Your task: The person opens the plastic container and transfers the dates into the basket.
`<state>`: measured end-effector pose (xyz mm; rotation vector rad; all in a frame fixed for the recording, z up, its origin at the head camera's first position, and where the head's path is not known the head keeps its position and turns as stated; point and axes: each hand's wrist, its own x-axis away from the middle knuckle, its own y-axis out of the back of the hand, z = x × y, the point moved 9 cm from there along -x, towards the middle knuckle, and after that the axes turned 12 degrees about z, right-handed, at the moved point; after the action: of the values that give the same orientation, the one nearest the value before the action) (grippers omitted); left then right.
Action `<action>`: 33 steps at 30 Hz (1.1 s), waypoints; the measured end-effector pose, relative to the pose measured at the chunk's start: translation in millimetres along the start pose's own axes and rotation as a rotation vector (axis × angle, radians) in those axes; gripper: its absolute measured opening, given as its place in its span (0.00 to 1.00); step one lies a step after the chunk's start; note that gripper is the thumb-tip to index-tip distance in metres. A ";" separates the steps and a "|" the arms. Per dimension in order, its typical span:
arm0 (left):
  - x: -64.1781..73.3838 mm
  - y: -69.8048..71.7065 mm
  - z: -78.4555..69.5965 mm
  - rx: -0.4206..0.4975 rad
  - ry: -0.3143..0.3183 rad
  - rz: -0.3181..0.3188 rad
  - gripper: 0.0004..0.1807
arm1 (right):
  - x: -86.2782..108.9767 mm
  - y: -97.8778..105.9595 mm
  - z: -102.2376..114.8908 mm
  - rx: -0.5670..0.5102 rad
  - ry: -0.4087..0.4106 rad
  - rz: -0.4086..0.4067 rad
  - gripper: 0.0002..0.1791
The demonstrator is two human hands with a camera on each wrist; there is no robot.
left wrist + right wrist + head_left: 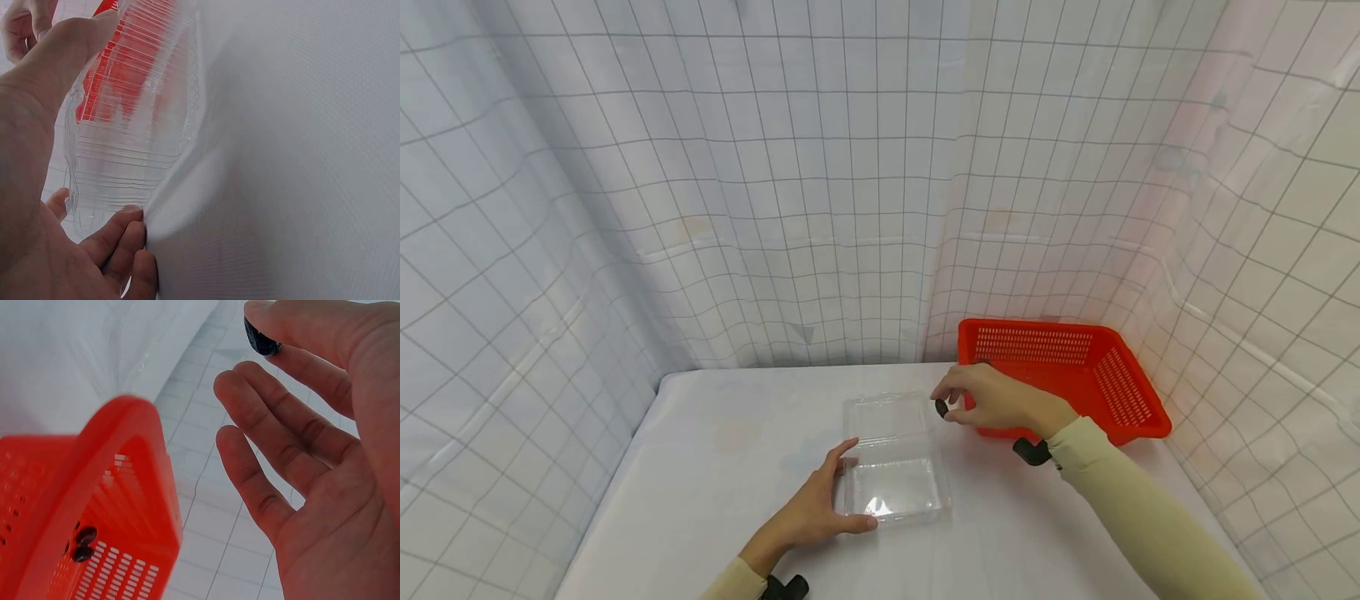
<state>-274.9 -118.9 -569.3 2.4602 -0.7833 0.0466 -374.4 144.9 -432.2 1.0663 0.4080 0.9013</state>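
Observation:
A clear plastic clamshell box [898,487] lies opened flat on the white table, its lid [891,417] behind its base. My left hand [820,504] holds the base by its left side, thumb at the front edge and fingers toward the hinge. The left wrist view has the thumb and fingers against the box's ribbed wall [119,147]. Between thumb and index finger, my right hand [992,398] pinches a small dark glossy oval piece [259,339] just right of the lid. The other right fingers are spread apart from it.
A red slotted plastic basket [1131,392] stands at the back right, below and behind my right hand. In the right wrist view, several dark oval pieces [85,536] lie inside it. Grid-patterned white curtains [850,208] enclose the table [722,450] at the back and sides.

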 end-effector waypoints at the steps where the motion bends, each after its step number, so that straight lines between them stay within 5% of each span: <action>1: 0.1 0.0 0.2 0.002 0.001 0.001 0.72 | 1.8 2.0 -3.1 -0.005 -0.009 -0.007 0.16; 15: -1.7 1.2 2.4 0.005 -0.002 0.002 0.72 | 25.5 33.3 -62.5 -0.070 -0.148 -0.070 0.21; 33: -1.7 -1.5 2.5 0.017 -0.005 0.003 0.73 | 42.9 43.8 -109.9 -0.073 -0.203 -0.088 0.22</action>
<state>-275.8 -118.2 -572.5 2.4760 -0.7920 0.0483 -442.9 250.3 -438.4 1.0534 0.2492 0.7166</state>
